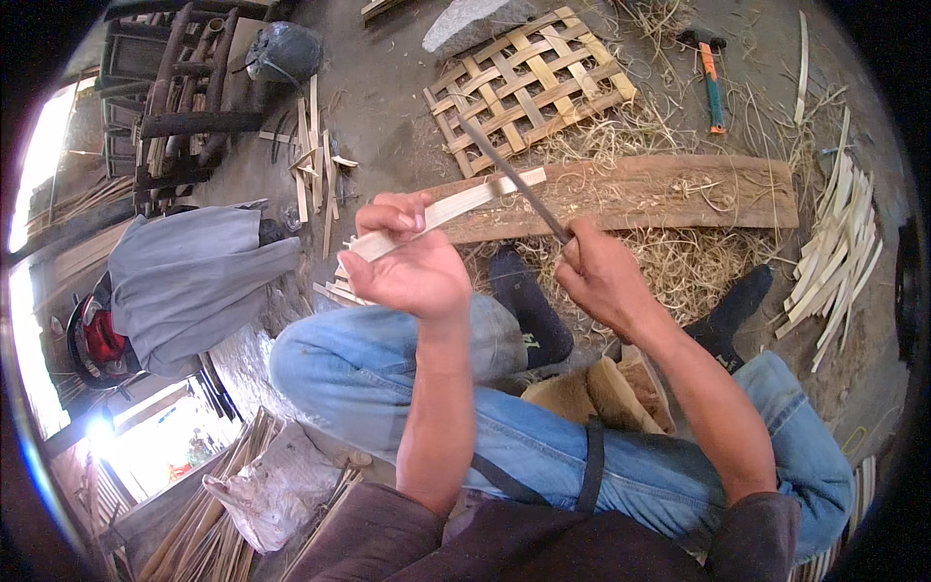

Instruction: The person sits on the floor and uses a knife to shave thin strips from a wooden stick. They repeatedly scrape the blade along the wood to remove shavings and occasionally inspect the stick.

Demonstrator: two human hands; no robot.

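Observation:
My left hand (427, 262) is raised palm up above my bent knee, its fingers curled round a flat, pale wooden or bamboo strip (470, 201). The strip points up and to the right. In my right hand (603, 276) is a long, narrow-bladed knife (514, 177), slanting up and to the left. Its blade crosses the strip near the far end; I cannot tell whether they touch. My fist hides much of the handle. Below both hands lies a long wooden board (669, 194), strewn with thin curled shavings (669, 267).
Beyond the board rest a woven lattice panel (533, 87), a grey stone (475, 24) and an orange-and-green-handled hammer (713, 87). Pale strips (834, 247) are heaped at right. Other strips (315, 155) lie left, near dark wooden chairs (184, 107). A grey cloth (194, 286) hangs at left.

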